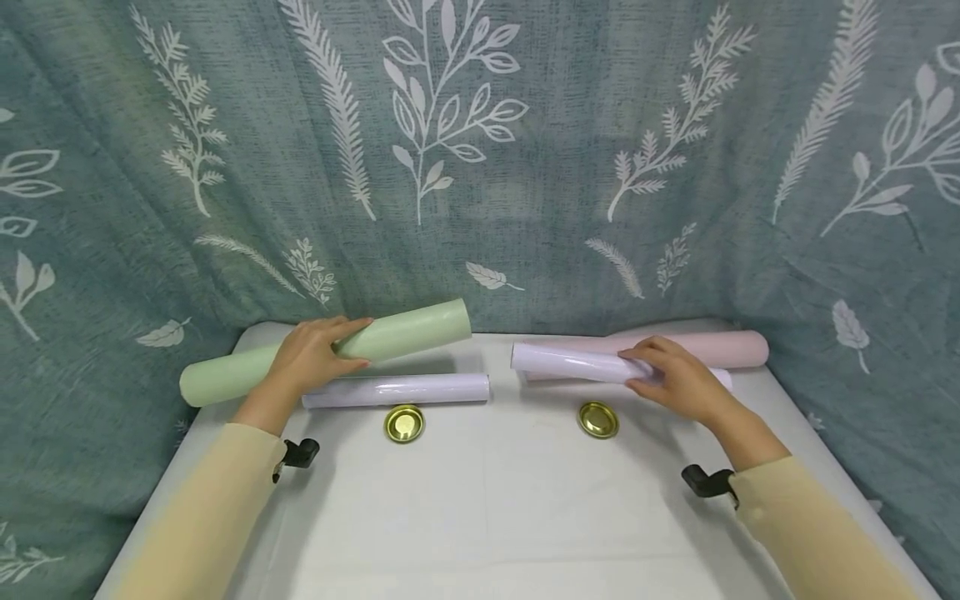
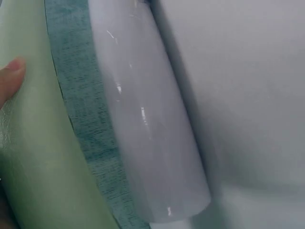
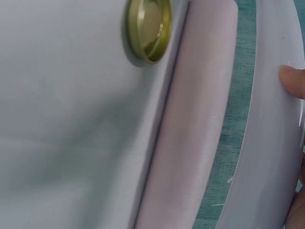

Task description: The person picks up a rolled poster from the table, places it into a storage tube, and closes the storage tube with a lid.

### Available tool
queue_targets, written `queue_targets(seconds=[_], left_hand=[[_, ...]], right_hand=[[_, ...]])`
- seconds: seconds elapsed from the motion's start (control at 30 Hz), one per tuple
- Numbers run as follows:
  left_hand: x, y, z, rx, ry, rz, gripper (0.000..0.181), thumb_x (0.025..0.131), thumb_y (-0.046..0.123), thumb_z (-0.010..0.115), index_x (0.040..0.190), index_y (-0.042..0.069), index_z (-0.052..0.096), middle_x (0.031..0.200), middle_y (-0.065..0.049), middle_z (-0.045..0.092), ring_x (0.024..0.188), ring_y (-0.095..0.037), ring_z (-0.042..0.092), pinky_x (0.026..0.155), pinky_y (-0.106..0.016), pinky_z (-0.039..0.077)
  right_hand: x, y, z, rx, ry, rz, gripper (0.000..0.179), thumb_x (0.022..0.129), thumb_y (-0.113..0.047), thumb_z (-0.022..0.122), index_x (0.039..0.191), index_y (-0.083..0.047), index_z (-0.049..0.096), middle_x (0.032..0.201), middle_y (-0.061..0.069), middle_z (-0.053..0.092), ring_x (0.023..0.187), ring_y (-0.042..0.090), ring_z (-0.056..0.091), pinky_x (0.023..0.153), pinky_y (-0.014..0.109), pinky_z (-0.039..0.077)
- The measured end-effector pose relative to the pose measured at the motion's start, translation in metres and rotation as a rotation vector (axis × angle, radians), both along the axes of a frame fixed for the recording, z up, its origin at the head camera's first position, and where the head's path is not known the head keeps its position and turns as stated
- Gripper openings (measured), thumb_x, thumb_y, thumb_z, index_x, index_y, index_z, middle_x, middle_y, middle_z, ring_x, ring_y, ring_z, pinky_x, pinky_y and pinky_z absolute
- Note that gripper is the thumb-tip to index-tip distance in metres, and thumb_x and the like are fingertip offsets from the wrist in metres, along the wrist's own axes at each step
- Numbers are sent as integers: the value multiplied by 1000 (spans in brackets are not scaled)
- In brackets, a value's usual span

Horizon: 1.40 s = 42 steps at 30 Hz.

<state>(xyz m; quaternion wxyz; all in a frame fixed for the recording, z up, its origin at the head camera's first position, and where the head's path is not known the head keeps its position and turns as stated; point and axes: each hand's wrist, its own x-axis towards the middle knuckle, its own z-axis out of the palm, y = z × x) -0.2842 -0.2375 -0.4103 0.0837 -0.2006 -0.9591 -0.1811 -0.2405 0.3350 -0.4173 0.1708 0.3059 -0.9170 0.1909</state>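
Observation:
My left hand (image 1: pixel 309 357) grips a pale green roll (image 1: pixel 423 327) around its middle. The roll slants, its right end higher than its left. In the left wrist view, the thumb (image 2: pixel 13 76) lies along the green surface. A shiny lavender roll (image 1: pixel 412 389) rests on the table just in front of it. On the other side, my right hand (image 1: pixel 684 379) holds a second lavender roll (image 1: pixel 562 362) near its right part, fingers over the top and thumb on the near side. Behind that, partly hidden, lies a pink roll (image 1: pixel 735 347).
Two small gold dishes or lids, one left (image 1: pixel 404 424) and one right (image 1: pixel 598 420), stand on the white-covered table (image 1: pixel 480 500) in front of the rolls. A teal leaf-print curtain (image 1: pixel 480 275) hangs behind and along both sides.

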Motion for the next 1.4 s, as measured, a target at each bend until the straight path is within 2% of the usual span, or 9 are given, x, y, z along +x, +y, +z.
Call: queue_targets(seconds=[0.17,0.3,0.43,0.63,0.87,1.2,1.4], left_hand=[[13,-2,4,26,-5,-6,73,81,43,84,146,28,55,140,-22,56,124,-47,53,101,-64,41],[24,-2,4,51,47,-43,71,79,41,86,142,26,59,134,-20,61,118,-45,58,95,-61,47],[35,-1,5,73,90,-80,70,77,39,87,140,24,61,131,-18,65,115,-41,61,93,-59,49],[51,2,6,103,94,-108,70,73,37,90,137,25,64,128,-17,66,115,-40,62,95,-58,49],[62,3,3,147,92,-153,69,72,36,92,135,24,66,126,-10,69,118,-36,62,97,-55,49],[74,5,0,199,17,-157,69,73,36,91,136,25,65,130,-5,67,123,-35,60,98,-54,48],[79,7,0,210,40,-183,68,73,35,91,135,23,66,129,-4,68,121,-34,61,99,-52,49]], right_hand=[[2,0,7,-28,18,10,45,79,-6,84,121,-7,71,107,5,63,90,18,56,72,38,47],[4,-2,12,-44,32,26,46,78,-5,84,122,-7,71,108,4,63,89,16,56,70,34,46],[5,-5,16,-58,52,47,47,77,-4,85,122,-9,71,109,3,64,90,15,57,71,30,44],[8,-15,22,-83,55,92,50,75,-3,86,122,-10,71,113,4,65,98,19,60,78,30,45],[11,-27,26,-97,31,128,50,77,-4,86,124,-11,71,118,4,64,104,21,60,81,32,47],[15,-34,27,-99,6,149,49,77,-3,85,124,-10,70,115,1,63,99,14,57,73,26,45],[14,-38,26,-96,15,170,48,76,-4,86,122,-10,72,114,1,63,100,15,57,77,24,44]])
